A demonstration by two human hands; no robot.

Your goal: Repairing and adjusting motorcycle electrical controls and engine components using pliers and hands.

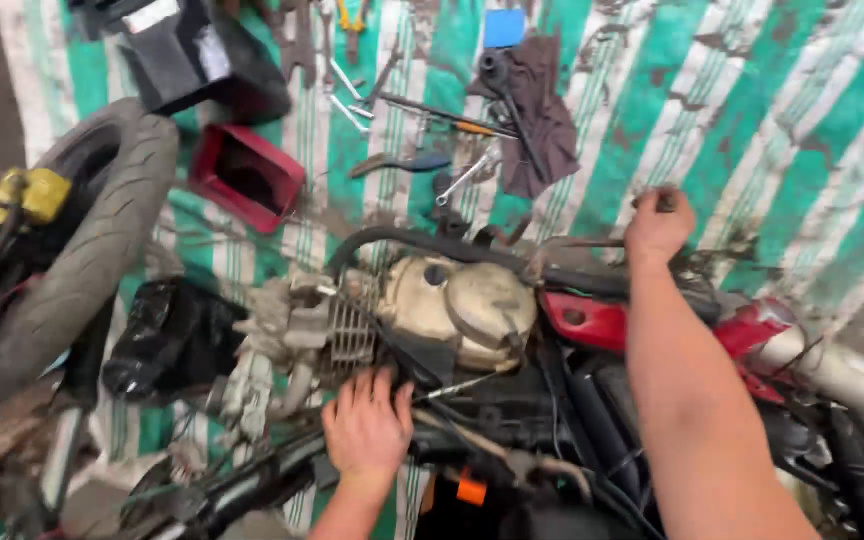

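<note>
Two hands: left hand point(366, 425) flat on engine point(432, 310); right hand point(658, 225) grip clenched around tool point(664, 198).

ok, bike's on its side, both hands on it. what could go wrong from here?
1. The left hand presses flat beside the engine, among loose cables; a slip could pinch fingers or snag one.
2. The right hand grips a small part on the far side with the arm stretched across the red frame; if it gives suddenly, the knuckles may hit metal.
3. Wrenches and pliers lie loose on the striped mat; small parts could get lost there.
</note>
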